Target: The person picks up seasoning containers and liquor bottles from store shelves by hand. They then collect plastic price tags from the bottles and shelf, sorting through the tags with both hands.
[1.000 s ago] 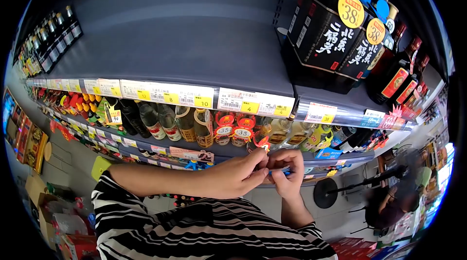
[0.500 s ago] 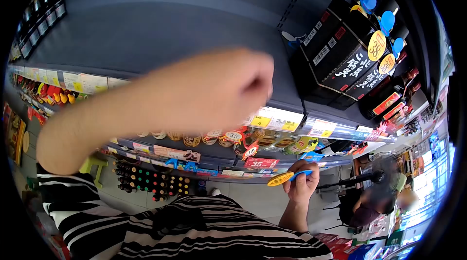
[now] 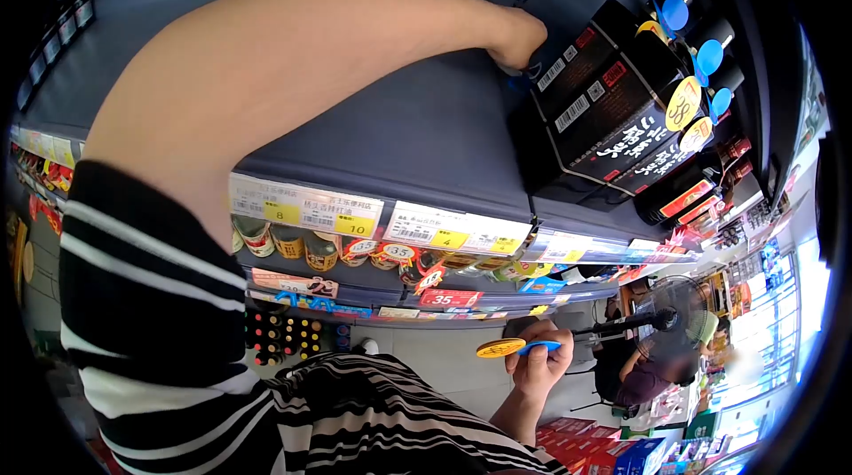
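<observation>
My left hand [image 3: 519, 38] reaches deep onto the grey shelf [image 3: 399, 129], beside the black boxes with white lettering [image 3: 612, 111]. Its fingers point down and look closed on a blue tag clip [image 3: 516, 82], of which only bits show beneath them; the fingertips are partly hidden. My right hand [image 3: 543, 360] is lower, in front of the shelf edge. Between thumb and fingers it pinches price tags: a round yellow tag [image 3: 500, 348] sticks out to the left with a blue clip part [image 3: 540, 346] next to it.
Blue clips with yellow tags [image 3: 683, 102] stick up from bottles behind the boxes. Price labels [image 3: 453, 228] line the shelf edge, above jars [image 3: 321, 251]. Dark bottles [image 3: 62, 31] stand far left. A fan [image 3: 666, 315] and a seated person [image 3: 652, 377] are at the right.
My left hand has moved from above the shelf's front edge to the back, onto the blue tag clip lying by the boxes. My right hand still holds its tags, slightly lower in view.
</observation>
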{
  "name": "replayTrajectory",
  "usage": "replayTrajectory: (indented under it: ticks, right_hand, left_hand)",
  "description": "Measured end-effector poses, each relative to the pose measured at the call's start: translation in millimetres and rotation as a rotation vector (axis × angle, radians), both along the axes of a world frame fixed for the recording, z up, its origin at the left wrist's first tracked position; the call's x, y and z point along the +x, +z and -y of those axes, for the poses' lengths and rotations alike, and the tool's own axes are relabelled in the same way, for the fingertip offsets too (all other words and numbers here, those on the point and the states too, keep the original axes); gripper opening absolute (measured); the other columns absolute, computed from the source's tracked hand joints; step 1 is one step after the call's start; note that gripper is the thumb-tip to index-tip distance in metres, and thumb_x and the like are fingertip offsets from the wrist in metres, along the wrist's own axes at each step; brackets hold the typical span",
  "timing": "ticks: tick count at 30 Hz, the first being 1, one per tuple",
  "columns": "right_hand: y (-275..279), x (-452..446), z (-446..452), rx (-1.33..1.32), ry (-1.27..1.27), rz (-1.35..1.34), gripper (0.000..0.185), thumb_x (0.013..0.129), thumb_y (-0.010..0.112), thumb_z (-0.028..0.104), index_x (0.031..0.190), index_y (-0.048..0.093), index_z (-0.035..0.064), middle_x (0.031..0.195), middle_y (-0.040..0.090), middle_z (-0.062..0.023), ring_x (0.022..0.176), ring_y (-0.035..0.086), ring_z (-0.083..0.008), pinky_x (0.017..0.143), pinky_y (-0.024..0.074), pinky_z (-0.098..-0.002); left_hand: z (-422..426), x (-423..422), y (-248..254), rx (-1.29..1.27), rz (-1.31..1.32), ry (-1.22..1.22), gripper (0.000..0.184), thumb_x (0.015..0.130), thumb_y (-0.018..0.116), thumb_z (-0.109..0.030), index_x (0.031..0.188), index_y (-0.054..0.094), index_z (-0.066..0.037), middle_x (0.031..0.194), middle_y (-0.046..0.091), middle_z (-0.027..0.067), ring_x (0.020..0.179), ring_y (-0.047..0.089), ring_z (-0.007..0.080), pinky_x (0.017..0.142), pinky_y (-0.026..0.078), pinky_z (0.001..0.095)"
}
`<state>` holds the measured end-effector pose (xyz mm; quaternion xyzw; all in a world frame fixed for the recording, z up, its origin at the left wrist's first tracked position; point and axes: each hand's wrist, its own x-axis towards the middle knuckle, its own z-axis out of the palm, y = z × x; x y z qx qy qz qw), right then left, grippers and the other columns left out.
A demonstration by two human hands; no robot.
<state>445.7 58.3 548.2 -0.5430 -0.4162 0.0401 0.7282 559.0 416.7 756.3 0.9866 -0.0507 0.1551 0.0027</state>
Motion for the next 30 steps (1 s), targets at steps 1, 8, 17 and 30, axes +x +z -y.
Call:
replayTrajectory:
  ticks: [1, 8, 17, 30]
  right_hand:
    - [-0.7, 1.0, 3.3, 0.006, -0.021, 0.002, 0.032, 0.09, 0.057, 0.026, 0.088, 0.037, 0.0008, 0.074, 0.049, -0.0167, 0.038, 0.048, -0.0135, 0.031, 0.0364, -0.0211]
    - [-9.5, -1.9, 9.0, 0.064, -0.078, -0.038, 0.034, 0.089, 0.059, 0.027, 0.088, 0.037, 0.0009, 0.076, 0.05, -0.0171, 0.038, 0.049, -0.014, 0.03, 0.0355, -0.0209]
    - [-10.7, -4.5, 21.1, 0.107, -0.104, -0.079, 0.03, 0.089, 0.059, 0.023, 0.088, 0.04, -0.0005, 0.076, 0.051, -0.0181, 0.041, 0.051, -0.0158, 0.033, 0.0399, -0.0233]
    - [-24.8, -15.9, 9.5, 0.081, 0.037, -0.095, 0.023, 0.089, 0.058, 0.018, 0.091, 0.045, -0.0014, 0.077, 0.054, -0.0169, 0.046, 0.054, -0.0164, 0.037, 0.042, -0.0242]
  left_hand:
    - [-1.0, 13.9, -3.8, 0.023, -0.019, 0.008, 0.023, 0.075, 0.064, -0.02, 0.089, 0.063, -0.002, 0.087, 0.064, 0.0176, 0.087, 0.061, 0.0344, 0.072, 0.048, 0.0407]
    - [-5.4, 65.2, -24.8, 0.191, 0.048, -0.119, 0.041, 0.073, 0.062, -0.005, 0.114, 0.06, -0.009, 0.111, 0.061, 0.0152, 0.1, 0.061, 0.0288, 0.077, 0.051, 0.0351]
    - [-68.1, 175.2, -68.0, 0.103, 0.125, -0.424, 0.023, 0.083, 0.057, -0.009, 0.105, 0.062, -0.006, 0.091, 0.066, 0.0126, 0.07, 0.066, 0.024, 0.054, 0.055, 0.033]
    - [-48.8, -93.3, 38.6, -0.714, 0.099, 0.146, 0.014, 0.084, 0.06, -0.01, 0.096, 0.064, -0.003, 0.082, 0.064, 0.0041, 0.071, 0.057, 0.0105, 0.062, 0.046, 0.0223]
